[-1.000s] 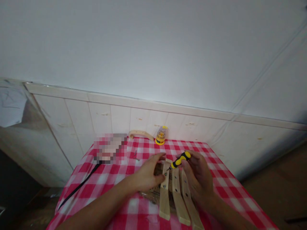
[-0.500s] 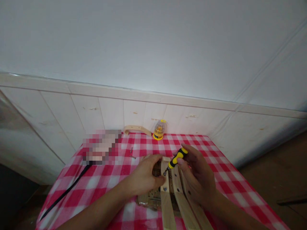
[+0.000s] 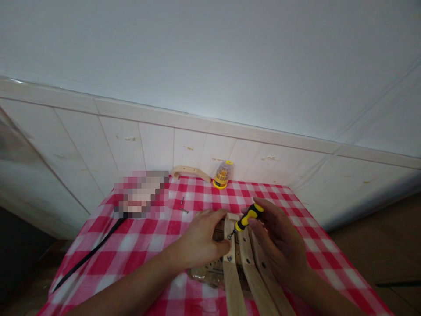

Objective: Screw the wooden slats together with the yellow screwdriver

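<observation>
My right hand (image 3: pixel 281 235) is closed round a yellow and black screwdriver (image 3: pixel 249 217), which slants down to the left. Its tip meets the upper screw hole of a pale wooden bar (image 3: pixel 235 281), the leftmost of three bent bars side by side. A second hole in that bar, lower down, has something dark and shiny in it. My left hand (image 3: pixel 205 237) grips the same bar near its top, thumb against its left edge and fingers round the far end. Beneath the bars lies a brown, shiny, plastic-wrapped block (image 3: pixel 207 276), partly hidden by my left hand.
Two loose screws (image 3: pixel 184 210) lie on the red and white checked tablecloth (image 3: pixel 158 245). Against the white panelled wall stand a curved wooden piece (image 3: pixel 191 171) and a yellow-capped bit case (image 3: pixel 223 174). At the left is a blurred-out object (image 3: pixel 144 193) with a black strap (image 3: pixel 92 253).
The view has shifted slightly, so everything sits a little differently in the picture. The screwdriver stays at the same upper hole, and my left hand keeps its hold on the bar.
</observation>
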`<state>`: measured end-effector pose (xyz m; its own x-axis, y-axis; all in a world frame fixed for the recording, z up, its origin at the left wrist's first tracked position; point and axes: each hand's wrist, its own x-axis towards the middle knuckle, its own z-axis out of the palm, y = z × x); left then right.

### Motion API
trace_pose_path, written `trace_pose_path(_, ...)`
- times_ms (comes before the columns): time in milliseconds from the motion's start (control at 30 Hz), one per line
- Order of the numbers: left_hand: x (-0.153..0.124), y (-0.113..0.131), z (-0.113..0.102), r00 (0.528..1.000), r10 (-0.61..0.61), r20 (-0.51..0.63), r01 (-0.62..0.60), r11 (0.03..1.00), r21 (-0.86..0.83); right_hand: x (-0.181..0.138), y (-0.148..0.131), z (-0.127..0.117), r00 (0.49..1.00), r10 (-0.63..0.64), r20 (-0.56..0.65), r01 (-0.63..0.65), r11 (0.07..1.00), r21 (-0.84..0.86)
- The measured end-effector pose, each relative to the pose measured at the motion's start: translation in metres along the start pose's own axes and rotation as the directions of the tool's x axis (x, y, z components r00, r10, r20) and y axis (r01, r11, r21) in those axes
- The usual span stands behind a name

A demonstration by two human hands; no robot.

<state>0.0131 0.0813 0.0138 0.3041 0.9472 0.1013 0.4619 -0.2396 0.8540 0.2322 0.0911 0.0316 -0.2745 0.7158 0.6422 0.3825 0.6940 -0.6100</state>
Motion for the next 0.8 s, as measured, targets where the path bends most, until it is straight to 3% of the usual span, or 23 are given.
trace_pose_path(500, -0.001, -0.002, 0.004, 0.999, 0.005, -0.032, -0.005, 1.0, -0.005, 0.001, 0.001, 0.003, 1.0, -0.003, 0.027, 0.002, 0.999, 0.043)
trace_pose_path(800, -0.001, -0.001, 0.005, 0.999, 0.027, -0.033, -0.027, 0.999, 0.018, 0.009, -0.015, -0.005, 0.994, 0.03, 0.1, -0.042, 0.992, 0.116)
